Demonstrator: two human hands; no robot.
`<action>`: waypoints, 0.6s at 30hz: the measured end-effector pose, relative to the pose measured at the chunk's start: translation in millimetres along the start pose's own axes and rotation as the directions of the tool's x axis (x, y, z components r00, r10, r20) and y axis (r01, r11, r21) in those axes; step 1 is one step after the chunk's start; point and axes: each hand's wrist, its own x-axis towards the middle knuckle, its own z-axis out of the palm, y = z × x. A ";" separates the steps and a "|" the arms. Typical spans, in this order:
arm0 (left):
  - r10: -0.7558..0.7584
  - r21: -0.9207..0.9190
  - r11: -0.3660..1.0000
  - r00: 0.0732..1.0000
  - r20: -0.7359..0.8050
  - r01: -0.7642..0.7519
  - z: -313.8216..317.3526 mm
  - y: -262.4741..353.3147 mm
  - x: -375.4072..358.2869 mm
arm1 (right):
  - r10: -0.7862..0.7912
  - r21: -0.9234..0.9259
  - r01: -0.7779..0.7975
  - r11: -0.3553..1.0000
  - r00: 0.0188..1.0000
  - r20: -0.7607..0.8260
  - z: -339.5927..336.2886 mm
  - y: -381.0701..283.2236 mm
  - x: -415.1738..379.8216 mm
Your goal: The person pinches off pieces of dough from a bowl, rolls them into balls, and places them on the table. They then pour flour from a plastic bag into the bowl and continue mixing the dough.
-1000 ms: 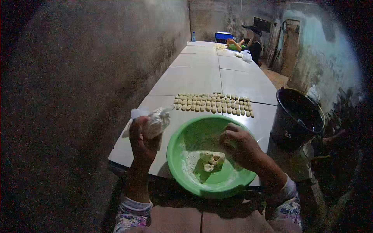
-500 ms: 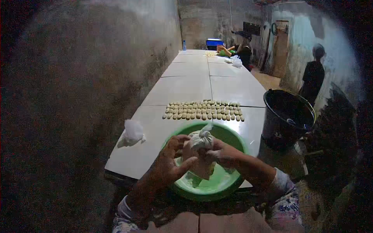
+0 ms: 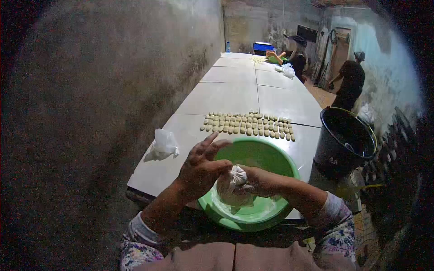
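Over a green basin (image 3: pixel 291 168) at the table's near edge is a translucent bag (image 3: pixel 238 175), its top gathered into a pale twisted bunch. My right hand (image 3: pixel 260 181) wraps round the bag from the right, just under the bunch. My left hand (image 3: pixel 201 165) is raised at the bag's left side, fingers apart, thumb tip close to the twisted top. The bag's lower part hangs inside the basin, where whitish residue coats the bottom. Beyond the basin, several rows of small beige dough pieces (image 3: pixel 248 124) lie on the white table (image 3: pixel 226 95).
A crumpled plastic bag (image 3: pixel 165 143) sits left of the basin. To the right stands a black bucket (image 3: pixel 337 158). At the table's far end a person (image 3: pixel 297 56) works near a blue crate (image 3: pixel 263 46). Another person (image 3: pixel 350 83) stands by the right wall.
My left hand has come off the bag and lifted, fingers spreading. The bag's upright loose tip is no longer visible. The person at the right has bent forward, and the view has shifted.
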 end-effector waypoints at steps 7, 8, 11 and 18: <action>-0.319 -0.436 0.854 0.948 -0.008 0.284 21.5 -1.8 -22.5 | -0.202 -0.471 0.029 0.882 0.925 -0.321 -4.3 -32.9 -6.8; -0.367 -0.524 0.786 0.930 0.031 0.328 21.7 -1.2 -23.6 | -0.270 -0.473 0.069 0.878 0.888 -0.372 -1.2 -38.0 -6.0; -0.391 -0.594 0.719 0.917 0.083 0.361 24.0 -0.7 -23.4 | -0.368 -0.560 0.091 0.823 0.837 -0.405 8.1 -47.1 -6.0; -0.420 -0.547 0.758 0.908 0.011 0.357 31.1 5.3 -23.3 | -0.471 -0.857 0.078 0.510 0.859 -0.202 19.5 -40.3 -5.7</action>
